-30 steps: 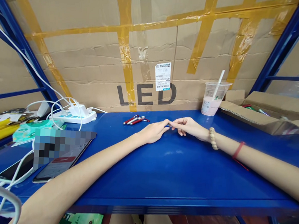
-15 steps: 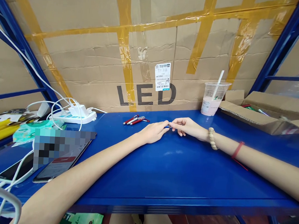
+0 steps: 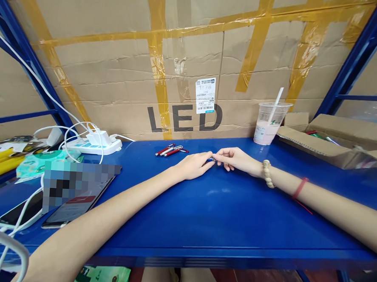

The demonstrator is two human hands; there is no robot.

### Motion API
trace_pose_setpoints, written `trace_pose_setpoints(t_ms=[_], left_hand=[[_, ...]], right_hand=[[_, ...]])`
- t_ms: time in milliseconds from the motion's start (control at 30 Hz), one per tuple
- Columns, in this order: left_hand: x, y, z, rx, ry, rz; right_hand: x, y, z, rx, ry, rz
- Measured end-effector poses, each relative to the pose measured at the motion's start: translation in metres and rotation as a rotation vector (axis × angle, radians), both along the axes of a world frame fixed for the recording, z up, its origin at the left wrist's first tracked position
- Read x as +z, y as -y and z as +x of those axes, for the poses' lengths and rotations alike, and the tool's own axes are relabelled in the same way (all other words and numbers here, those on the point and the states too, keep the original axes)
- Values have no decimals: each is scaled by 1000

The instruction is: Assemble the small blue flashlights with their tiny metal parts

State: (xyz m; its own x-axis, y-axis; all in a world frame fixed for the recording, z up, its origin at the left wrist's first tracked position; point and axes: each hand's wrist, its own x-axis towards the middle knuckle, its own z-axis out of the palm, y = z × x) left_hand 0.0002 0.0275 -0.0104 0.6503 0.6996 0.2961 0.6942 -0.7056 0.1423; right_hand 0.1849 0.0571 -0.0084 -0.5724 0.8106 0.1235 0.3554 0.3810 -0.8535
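Over the middle of the blue shelf, my two hands meet fingertip to fingertip. My left hand [image 3: 196,165] is closed around a small slim blue keychain stick [image 3: 210,160], of which only a short blue length with a shiny metal end shows. At that metal end, my right hand [image 3: 231,158] pinches with thumb and forefinger, its other fingers curled. What exactly lies between the right fingertips is too small to make out. Just behind and left of my left hand lie several red and silver keychain sticks [image 3: 171,150] with small carabiner clips.
A plastic cup with a straw [image 3: 267,131] stands at the back right, beside an open cardboard box [image 3: 334,154]. To the left are a white power strip [image 3: 111,147], cables, a phone [image 3: 20,211] and a tablet-like device [image 3: 76,206]. A large taped carton [image 3: 115,89] walls off the back.
Both hands stay in place around the blue keychain stick. Its blue part shows marginally more below the left fingers. Nothing else visibly moves apart from a slight camera shift.
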Motion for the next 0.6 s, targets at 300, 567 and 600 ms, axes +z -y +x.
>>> trace_pose_setpoints(t_ms=[300, 567, 600], left_hand=[[-4, -4, 0, -15, 12, 22], [-4, -5, 0, -26, 23, 16], [-3, -5, 0, -23, 24, 14]], right_hand=[[-1, -3, 0, 25, -9, 1], [-3, -3, 1, 31, -18, -2], [-3, -3, 1, 30, -14, -3]])
